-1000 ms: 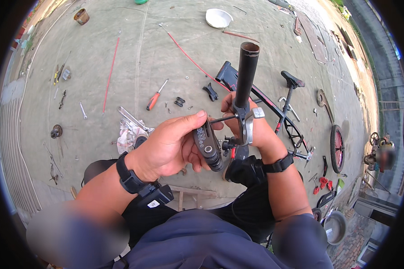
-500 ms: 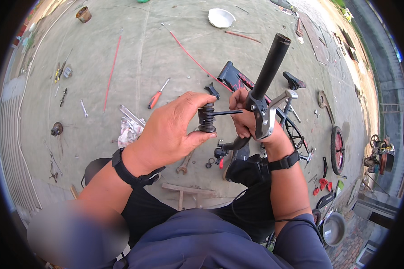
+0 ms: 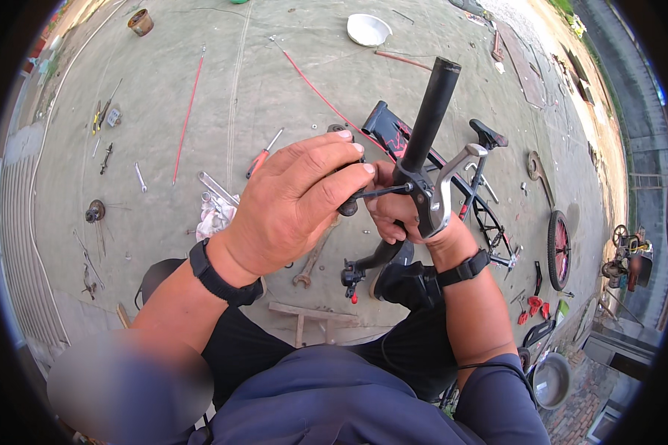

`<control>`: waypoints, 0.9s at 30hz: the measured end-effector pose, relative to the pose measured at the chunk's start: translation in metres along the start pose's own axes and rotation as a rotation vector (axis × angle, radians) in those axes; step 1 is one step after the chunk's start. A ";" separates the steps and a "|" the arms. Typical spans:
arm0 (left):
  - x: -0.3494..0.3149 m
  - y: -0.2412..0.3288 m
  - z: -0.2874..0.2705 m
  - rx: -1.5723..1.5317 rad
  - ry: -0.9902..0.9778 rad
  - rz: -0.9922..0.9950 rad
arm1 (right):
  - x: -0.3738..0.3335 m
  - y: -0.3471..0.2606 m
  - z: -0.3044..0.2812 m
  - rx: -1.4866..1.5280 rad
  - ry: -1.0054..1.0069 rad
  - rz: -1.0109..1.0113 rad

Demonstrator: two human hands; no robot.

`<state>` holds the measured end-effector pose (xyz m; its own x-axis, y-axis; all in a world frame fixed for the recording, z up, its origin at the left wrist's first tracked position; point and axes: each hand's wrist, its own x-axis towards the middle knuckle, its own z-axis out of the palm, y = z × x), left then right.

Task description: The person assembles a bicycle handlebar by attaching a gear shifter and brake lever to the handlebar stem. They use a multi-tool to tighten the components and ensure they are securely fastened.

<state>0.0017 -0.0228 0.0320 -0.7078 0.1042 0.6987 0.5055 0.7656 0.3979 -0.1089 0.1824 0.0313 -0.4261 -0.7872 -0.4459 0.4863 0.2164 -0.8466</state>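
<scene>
Grey-green outdoor ground covering (image 3: pixel 237 89) forms the work area, with loose tools and bicycle parts spread across it. On the far side stands a white round basin (image 3: pixel 369 31); to the right lies a small black-tyred wheel with red spokes (image 3: pixel 559 256).

Left hand (image 3: pixel 286 196): fingers curled over a black folding multi-tool (image 3: pixel 347 207), most of which they cover. Its thin black hex key (image 3: pixel 386 191) projects rightward, long axis nearly level across the view and rising slightly toward its tip. The tip meets the side of a dark lever clamp (image 3: pixel 421 199); whether it is seated in the bolt cannot be determined.

Right hand (image 3: pixel 384 213): closed around a black tubular handlebar (image 3: pixel 432 111) just beside the clamp, hence nearer to it than the left; the clamp lies to the right of the left hand. The handlebar's upper length points away from the person, leaning right, and crosses the key's line steeply. A curved silver metal brake lever (image 3: pixel 447 182) extends from the clamp on its right side.

Beyond the right hand rests a black bicycle frame with pink-red markings (image 3: pixel 384 124). Left of it, an orange-red-handled screwdriver (image 3: pixel 257 161) is partly hidden by the left hand.
</scene>
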 end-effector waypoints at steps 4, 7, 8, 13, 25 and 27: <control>-0.002 0.000 0.002 0.036 0.012 0.004 | 0.000 0.001 0.001 0.016 -0.001 0.021; -0.003 0.000 0.002 0.079 0.007 0.029 | -0.001 0.002 0.000 0.006 -0.022 0.018; -0.003 -0.001 0.002 0.095 0.010 0.041 | -0.001 0.002 0.000 0.001 -0.032 0.019; -0.001 -0.003 0.002 0.082 0.056 0.103 | -0.003 -0.001 -0.001 0.000 -0.096 0.042; 0.000 0.002 0.002 0.125 0.021 0.105 | -0.004 0.002 0.002 0.003 -0.074 0.077; 0.001 0.002 -0.001 0.100 -0.017 0.078 | -0.004 0.002 -0.001 -0.001 -0.075 0.072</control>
<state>0.0022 -0.0216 0.0344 -0.6770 0.1754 0.7148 0.5079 0.8142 0.2813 -0.1066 0.1863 0.0313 -0.3321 -0.8106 -0.4823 0.5127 0.2741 -0.8137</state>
